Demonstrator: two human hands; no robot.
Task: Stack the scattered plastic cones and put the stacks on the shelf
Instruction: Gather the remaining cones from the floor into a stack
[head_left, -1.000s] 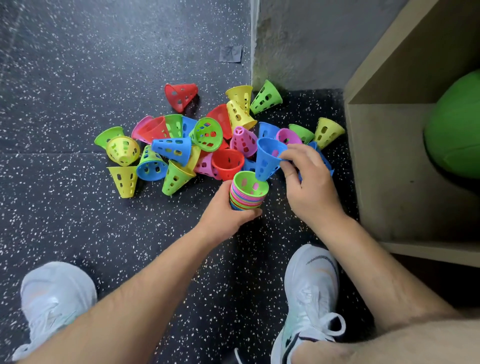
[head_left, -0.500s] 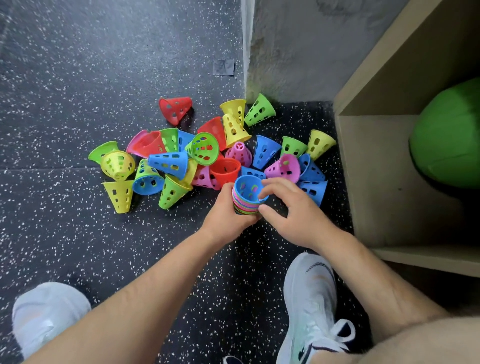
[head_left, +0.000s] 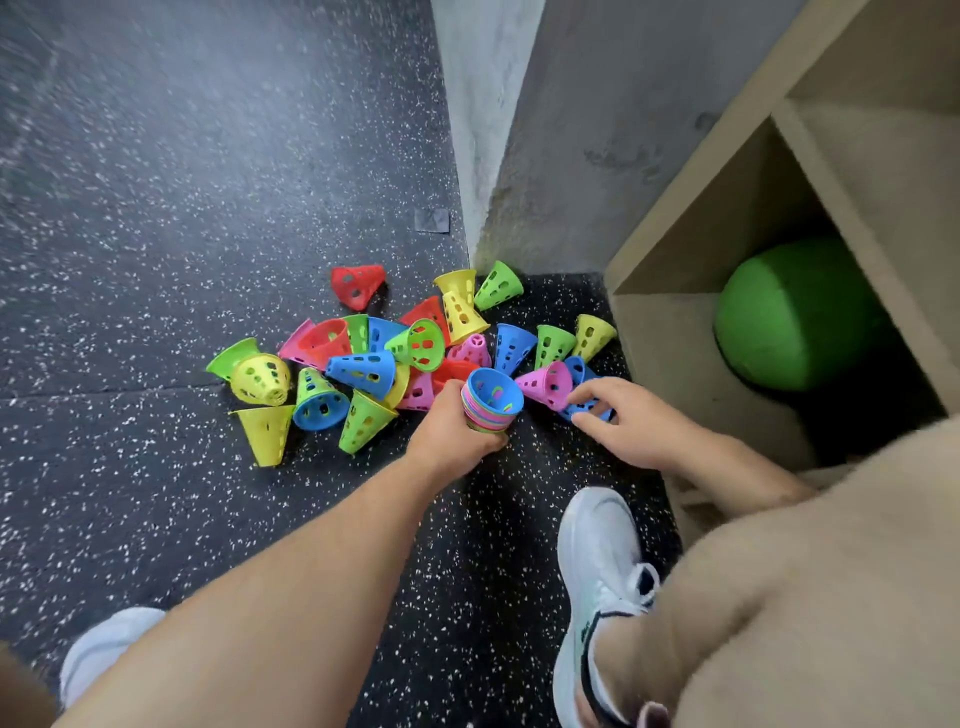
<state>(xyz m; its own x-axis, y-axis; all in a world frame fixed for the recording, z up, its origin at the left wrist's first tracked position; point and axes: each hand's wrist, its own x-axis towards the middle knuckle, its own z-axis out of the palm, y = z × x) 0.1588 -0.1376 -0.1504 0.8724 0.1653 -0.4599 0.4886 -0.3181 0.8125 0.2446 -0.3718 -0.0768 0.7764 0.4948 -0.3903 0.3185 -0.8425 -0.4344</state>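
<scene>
Your left hand (head_left: 451, 442) has its fingers wrapped tight round the stack (head_left: 489, 410), at the 5 o'clock edge of the loose cones (head_left: 363, 368). Your right hand (head_left: 623, 423) arches half-curled over a blue cone (head_left: 589, 411) at the stack's 3 o'clock — I cannot tell whether it grips yet. Mind the pink cone (head_left: 546, 384) just beside: a careless lift could knock it rolling, and a crooked drop could jam in the tilted stack.

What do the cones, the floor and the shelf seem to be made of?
The stack of cones looks like thin moulded plastic: bright, slightly glossy, with holes. The floor is likely rubber matting: matte black, pale flecks, a seam. The shelf seems wood board or laminate, flat beige and matte; I cannot tell which.
</scene>
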